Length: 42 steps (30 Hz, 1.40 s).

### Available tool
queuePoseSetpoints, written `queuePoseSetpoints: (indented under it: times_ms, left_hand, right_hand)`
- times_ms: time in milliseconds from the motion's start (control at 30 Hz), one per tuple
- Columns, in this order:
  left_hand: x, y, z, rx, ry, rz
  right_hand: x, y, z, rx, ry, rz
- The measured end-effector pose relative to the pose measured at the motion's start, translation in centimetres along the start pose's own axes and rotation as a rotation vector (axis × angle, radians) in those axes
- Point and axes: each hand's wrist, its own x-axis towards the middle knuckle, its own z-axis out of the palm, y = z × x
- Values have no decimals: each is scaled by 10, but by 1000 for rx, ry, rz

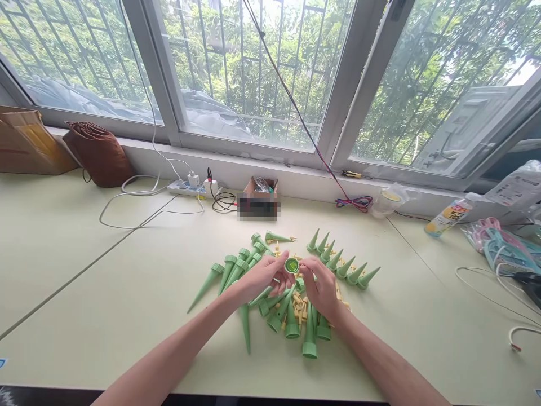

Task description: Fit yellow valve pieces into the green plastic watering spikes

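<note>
My left hand (265, 275) is closed round a green cone-shaped plastic spike (291, 265), its open round end turned toward me. My right hand (320, 285) pinches at the rim of the same spike from the right; whether a small piece sits in its fingertips I cannot make out. Below and around both hands lies a loose pile of green spikes (291, 324) mixed with small yellow plastic pieces (300, 304). A row of several green spikes (342, 265) stands on their wide ends just right of my hands, points tilted up.
A pale green table (84, 282) runs under a window. At the back are a power strip with cables (190, 186), a small cardboard box (260, 197), a brown pouch (99, 152), a carton (25, 141), and at right a bottle (450, 217) and bagged items (502, 242).
</note>
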Motion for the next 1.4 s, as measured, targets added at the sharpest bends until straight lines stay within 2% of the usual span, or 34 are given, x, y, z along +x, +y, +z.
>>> queuePoseSetpoints:
  times_ms: [300, 467, 700, 833, 1033, 1167, 1300, 1400]
  left_hand:
    - [0, 1, -3, -115, -45, 42]
    - [0, 1, -6, -10, -22, 89]
    - [-4, 4, 0, 259, 102, 182]
    - [-4, 1, 2, 456, 178, 348]
    - [3, -15, 0, 728, 310, 608]
    - [4, -17, 3, 754, 372, 575]
    - [2, -10, 6, 654, 452, 508]
    - [2, -6, 5, 534, 438, 387]
  right_hand:
    - [4, -1, -1, 16, -7, -42]
    - [2, 2, -1, 5, -11, -15]
    - [2, 4, -1, -20, 9, 17]
    - [2, 4, -1, -40, 20, 27]
    - [0, 5, 0, -53, 32, 54]
    - [0, 6, 1, -60, 38, 69]
    - [0, 7, 1, -79, 85, 96]
    - [0, 7, 0, -106, 112, 105]
